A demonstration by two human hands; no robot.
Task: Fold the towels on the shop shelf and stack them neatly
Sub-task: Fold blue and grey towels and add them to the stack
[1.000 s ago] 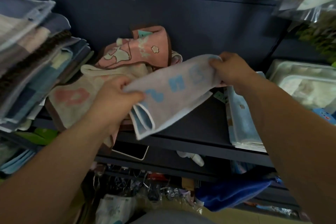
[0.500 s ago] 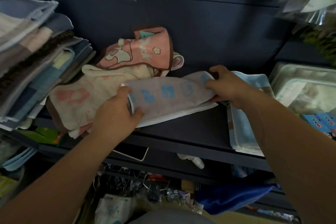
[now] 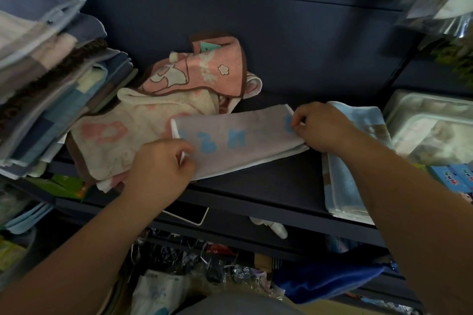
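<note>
Now, past the unfolded cream towel (image 3: 122,140), your left hand (image 3: 158,169) pinches the near-left end of the grey towel (image 3: 238,140), which lies folded lengthwise on the shelf (image 3: 268,181). Your right hand (image 3: 322,128) pinches its other end. You look mid-fold: next bring one end across, edges matched, then probably stack it on the blue towel (image 3: 350,186).

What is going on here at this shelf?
A person is folding towels at a shop shelf. The left hand and right hand each pinch one end of a grey towel, which lies as a long folded strip on the shelf. Behind and left of it, a pink towel and a cream towel lie crumpled, not yet folded. A blue towel lies folded at the right, a stack at the left.
</note>
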